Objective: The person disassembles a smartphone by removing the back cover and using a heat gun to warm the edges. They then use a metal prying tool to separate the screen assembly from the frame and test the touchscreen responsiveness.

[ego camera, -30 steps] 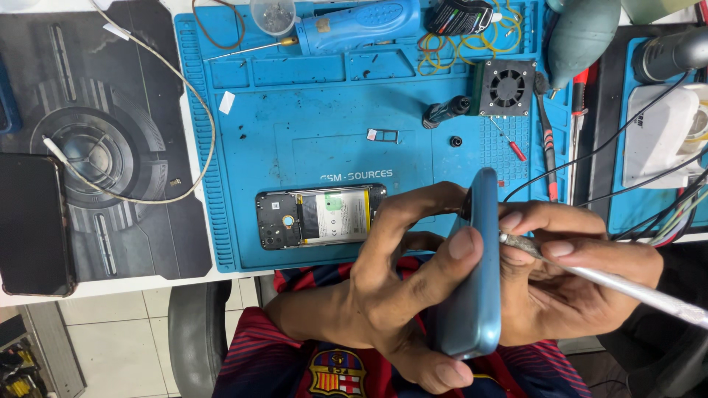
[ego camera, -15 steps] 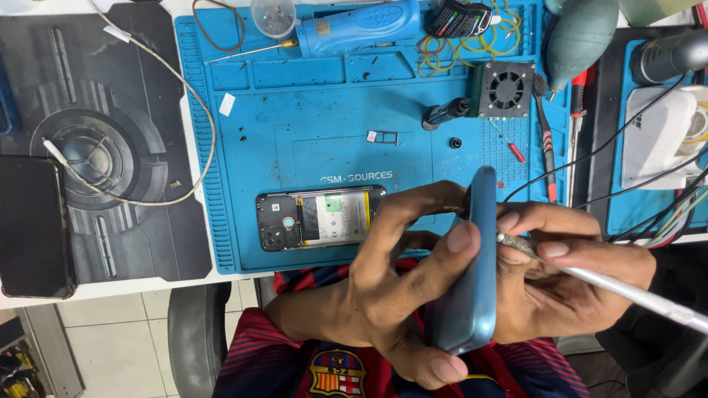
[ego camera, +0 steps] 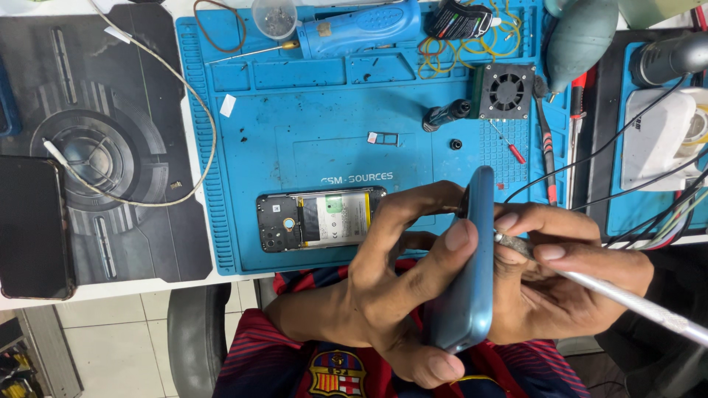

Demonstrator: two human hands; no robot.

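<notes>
Phone repair workshop, bench setup. Table (ego camera: 133, 289) carries a blue silicone repair mat (ego camera: 310, 125) with moulded parts trays, an opened phone (ego camera: 318, 220) lying on it with battery and board exposed, a small cooling fan (ego camera: 507, 90), a blue electric screwdriver (ego camera: 359, 28), a cup of screws (ego camera: 274, 16), loose rubber bands (ego camera: 509, 38) and a dust blower bulb (ego camera: 581, 35). Red-handled precision screwdrivers (ego camera: 544, 144), a black mat (ego camera: 96, 140) with a cable (ego camera: 184, 96) and another phone (ego camera: 33, 225) sit alongside; cables trail off right.
</notes>
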